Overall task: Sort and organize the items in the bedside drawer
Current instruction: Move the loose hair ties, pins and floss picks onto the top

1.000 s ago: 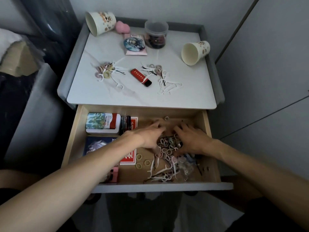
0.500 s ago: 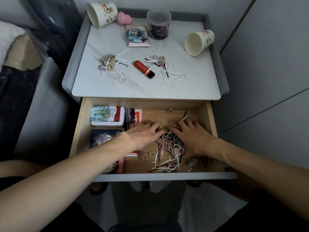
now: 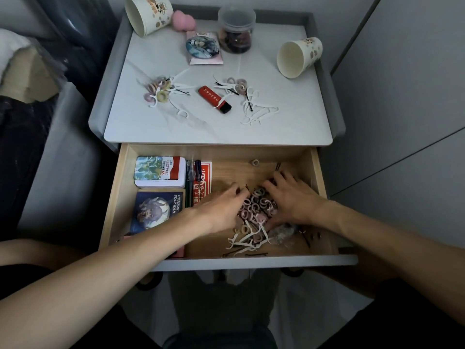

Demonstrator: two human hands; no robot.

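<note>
While near drawer wall (image 3: 317, 172), right hand (image 3: 295, 199).

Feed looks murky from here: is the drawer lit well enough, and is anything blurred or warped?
Head view: dim, flat light, drawer darker than tabletop; left hand motion-blurred, right hand sharper, hair ties between them readable; wide-angle lens bows straight edges.

Only clear text: "HONKAI STAR RAIL", white, running vertically on the blue box (image 3: 157, 210) in the drawer (image 3: 113, 197). Tin (image 3: 161, 171) label, red pack (image 3: 203, 181) and red lighter (image 3: 214, 99) carry printed characters, too small to read.
</note>
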